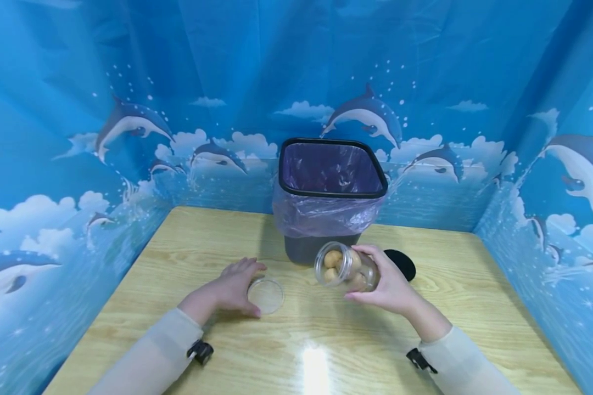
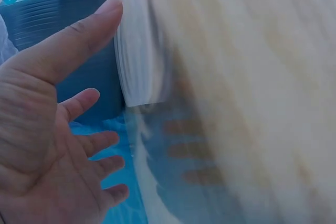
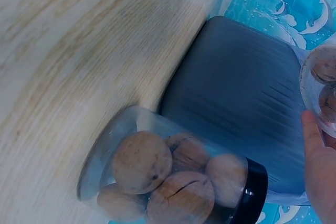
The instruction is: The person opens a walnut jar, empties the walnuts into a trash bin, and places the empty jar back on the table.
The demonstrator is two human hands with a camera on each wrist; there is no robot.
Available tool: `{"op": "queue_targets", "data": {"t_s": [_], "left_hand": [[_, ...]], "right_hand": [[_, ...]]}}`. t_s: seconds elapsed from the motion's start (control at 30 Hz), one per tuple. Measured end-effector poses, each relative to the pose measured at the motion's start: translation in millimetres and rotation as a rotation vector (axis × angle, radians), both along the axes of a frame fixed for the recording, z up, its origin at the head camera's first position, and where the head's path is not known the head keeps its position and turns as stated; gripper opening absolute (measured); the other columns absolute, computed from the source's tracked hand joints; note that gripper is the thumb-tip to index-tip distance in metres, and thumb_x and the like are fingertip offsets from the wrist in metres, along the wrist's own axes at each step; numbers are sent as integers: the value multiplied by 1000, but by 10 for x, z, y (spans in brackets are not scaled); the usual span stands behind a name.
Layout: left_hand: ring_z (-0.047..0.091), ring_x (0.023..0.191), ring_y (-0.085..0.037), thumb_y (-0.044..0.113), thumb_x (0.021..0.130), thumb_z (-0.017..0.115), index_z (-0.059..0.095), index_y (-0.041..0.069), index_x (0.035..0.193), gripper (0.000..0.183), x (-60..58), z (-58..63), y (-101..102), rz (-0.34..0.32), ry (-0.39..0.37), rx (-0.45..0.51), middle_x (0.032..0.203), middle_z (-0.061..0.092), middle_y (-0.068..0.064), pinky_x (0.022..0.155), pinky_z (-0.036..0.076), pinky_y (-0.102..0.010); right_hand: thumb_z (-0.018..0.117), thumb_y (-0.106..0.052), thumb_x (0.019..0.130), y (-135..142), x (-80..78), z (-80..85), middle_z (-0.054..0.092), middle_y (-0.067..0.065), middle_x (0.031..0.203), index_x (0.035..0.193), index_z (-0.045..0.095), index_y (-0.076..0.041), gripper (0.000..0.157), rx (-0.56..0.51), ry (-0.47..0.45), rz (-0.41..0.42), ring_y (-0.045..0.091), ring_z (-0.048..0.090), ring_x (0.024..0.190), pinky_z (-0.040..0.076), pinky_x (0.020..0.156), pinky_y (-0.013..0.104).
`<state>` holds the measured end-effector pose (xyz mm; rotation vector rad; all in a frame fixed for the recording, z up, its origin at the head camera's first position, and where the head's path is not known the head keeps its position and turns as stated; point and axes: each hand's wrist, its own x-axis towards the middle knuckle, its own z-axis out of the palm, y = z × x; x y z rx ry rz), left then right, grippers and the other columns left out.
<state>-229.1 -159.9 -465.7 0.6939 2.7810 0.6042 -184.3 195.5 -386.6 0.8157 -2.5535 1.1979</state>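
Observation:
My right hand (image 1: 390, 282) grips a clear jar (image 1: 336, 264) from its right side. The jar is tilted, its uncovered mouth facing left, and several round tan walnut-like pieces (image 1: 333, 258) lie inside. Behind this hand stands a second clear jar (image 3: 178, 177) with similar cracked pieces and a black lid (image 1: 400, 265). My left hand (image 1: 236, 288) has its fingers and thumb spread around the left side of a clear round container (image 1: 267, 295) on the table. That container shows a ridged wall in the left wrist view.
A dark grey bin (image 1: 308, 248) lined with a purple bag (image 1: 321, 216) stands at the back of the wooden table (image 1: 178, 247), beyond the held jar. Its black rim rises well above both hands. Blue dolphin-printed curtains (image 1: 217, 82) enclose the back and sides.

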Motion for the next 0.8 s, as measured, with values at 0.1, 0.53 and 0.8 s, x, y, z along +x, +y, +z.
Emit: {"op": "queue_targets", "data": {"t_s": [0.1, 0.53, 0.8], "left_hand": [[11, 137, -36, 53, 52, 82, 30, 20, 143, 110, -11, 43, 16, -5, 17, -9, 150, 18, -16, 107, 7, -56], [16, 137, -34, 60, 69, 68, 31, 12, 142, 95, -24, 334, 120, -33, 189, 38, 149, 23, -14, 107, 10, -55], [16, 137, -30, 57, 80, 60, 21, 17, 147, 87, 2, 480, 206, -5, 311, 93, 150, 22, -8, 107, 12, -55]], "right_hand": [[89, -19, 57, 9, 15, 9, 51, 0, 123, 130, 44, -13, 86, 7, -10, -15, 11, 49, 109, 40, 92, 28], [88, -15, 57, 46, 52, 55, 52, 4, 123, 131, 42, -10, 87, -14, -28, -25, 17, 51, 108, 42, 90, 30], [89, -14, 56, 88, 66, 62, 51, 3, 123, 131, 42, -11, 88, -10, -25, -46, 15, 49, 108, 42, 90, 36]]}}
